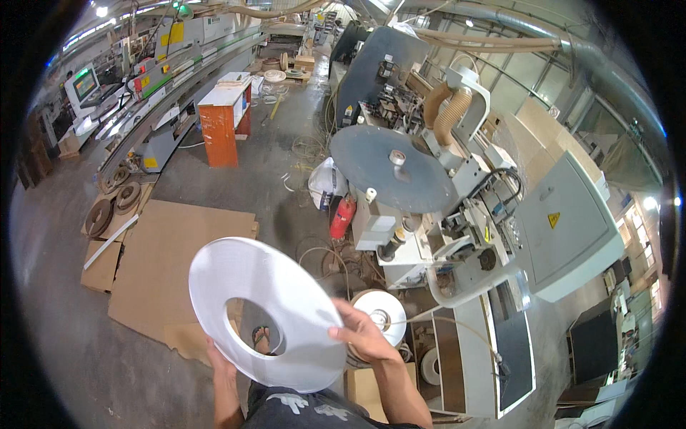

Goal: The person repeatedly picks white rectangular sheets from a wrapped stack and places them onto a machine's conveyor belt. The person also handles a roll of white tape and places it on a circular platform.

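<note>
A wide, flat roll of white edge banding (300,314) with a large round hole in its middle is tilted up in front of my body. My right hand (364,334) grips its right rim, with the thumb on the face turned toward me and the fingers behind. At the lower left rim, my left hand (221,361) supports the roll; most of its fingers are hidden behind the disc. Through the hole I see a foot in a sandal on the floor. Just beyond my right hand lies another white roll (395,309) on a stack.
Ahead to the right stands an edge-banding machine with a large dark round plate (364,168) and a grey cabinet (572,225). A red fire extinguisher (343,218) and a white bag (325,184) stand beside it. Flat cardboard (168,247) covers floor at left, near an orange-sided table (218,136).
</note>
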A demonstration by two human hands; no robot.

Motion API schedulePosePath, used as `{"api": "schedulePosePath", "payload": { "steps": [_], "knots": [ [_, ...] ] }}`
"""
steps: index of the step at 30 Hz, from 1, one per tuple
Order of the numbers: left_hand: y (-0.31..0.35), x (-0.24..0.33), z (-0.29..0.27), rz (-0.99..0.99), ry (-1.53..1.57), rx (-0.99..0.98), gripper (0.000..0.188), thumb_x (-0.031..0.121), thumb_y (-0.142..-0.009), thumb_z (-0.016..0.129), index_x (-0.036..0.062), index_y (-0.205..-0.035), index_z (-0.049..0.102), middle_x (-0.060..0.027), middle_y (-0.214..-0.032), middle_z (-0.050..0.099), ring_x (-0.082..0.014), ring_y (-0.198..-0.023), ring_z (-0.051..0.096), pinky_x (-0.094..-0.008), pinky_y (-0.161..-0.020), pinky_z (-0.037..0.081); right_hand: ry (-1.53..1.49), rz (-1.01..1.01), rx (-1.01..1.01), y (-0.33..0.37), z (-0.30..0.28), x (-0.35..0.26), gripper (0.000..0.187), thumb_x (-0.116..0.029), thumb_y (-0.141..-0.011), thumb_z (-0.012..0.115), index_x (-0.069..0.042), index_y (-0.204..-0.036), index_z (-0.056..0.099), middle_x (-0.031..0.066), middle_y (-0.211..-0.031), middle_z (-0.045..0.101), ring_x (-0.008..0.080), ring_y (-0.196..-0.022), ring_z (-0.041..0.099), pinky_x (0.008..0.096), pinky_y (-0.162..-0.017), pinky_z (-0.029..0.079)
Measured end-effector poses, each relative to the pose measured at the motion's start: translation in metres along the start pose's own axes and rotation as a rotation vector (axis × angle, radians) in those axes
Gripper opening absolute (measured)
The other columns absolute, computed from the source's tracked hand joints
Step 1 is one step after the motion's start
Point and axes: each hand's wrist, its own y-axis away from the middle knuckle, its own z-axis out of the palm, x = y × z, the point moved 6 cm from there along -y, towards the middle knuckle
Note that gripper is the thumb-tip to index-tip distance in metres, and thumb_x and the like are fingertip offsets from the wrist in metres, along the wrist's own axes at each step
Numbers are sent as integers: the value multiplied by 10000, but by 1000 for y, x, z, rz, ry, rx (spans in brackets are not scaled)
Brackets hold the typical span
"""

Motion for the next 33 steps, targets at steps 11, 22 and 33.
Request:
{"api": "schedulePosePath", "payload": {
  "steps": [11, 22, 33],
  "knots": [
    [-189, 120, 240, 185, -594, -81, 530, 427, -1128, 489, -3, -1429, 555, -134, -1391, 629, -252, -1256, 617, -403, -1060, 514, 214, -57, 789, -177, -128, 4, 331, -232, -988, 767, 21, -1173, 660, 71, -1001, 720, 141, -883, 651, 309, -779, 532],
    [-353, 75, 440, 10, -538, -377, 537, 448, -1126, 480, 8, -1429, 530, -121, -1373, 638, -258, -1225, 635, -420, -1037, 532, 213, -280, 939, -283, -202, -70, 376, -261, -968, 797, 3, -1190, 647, 74, -916, 734, 114, -752, 672, 258, -679, 534],
    [-477, -3, 637, -117, -651, -558, 507, 387, -1148, 436, 8, -1480, 492, -161, -1385, 632, -292, -1257, 635, -440, -1060, 533, 169, -293, 1063, -382, -337, -117, 389, -279, -966, 806, 26, -1152, 652, 64, -928, 721, 98, -805, 625, 252, -743, 484]
  ]
}}
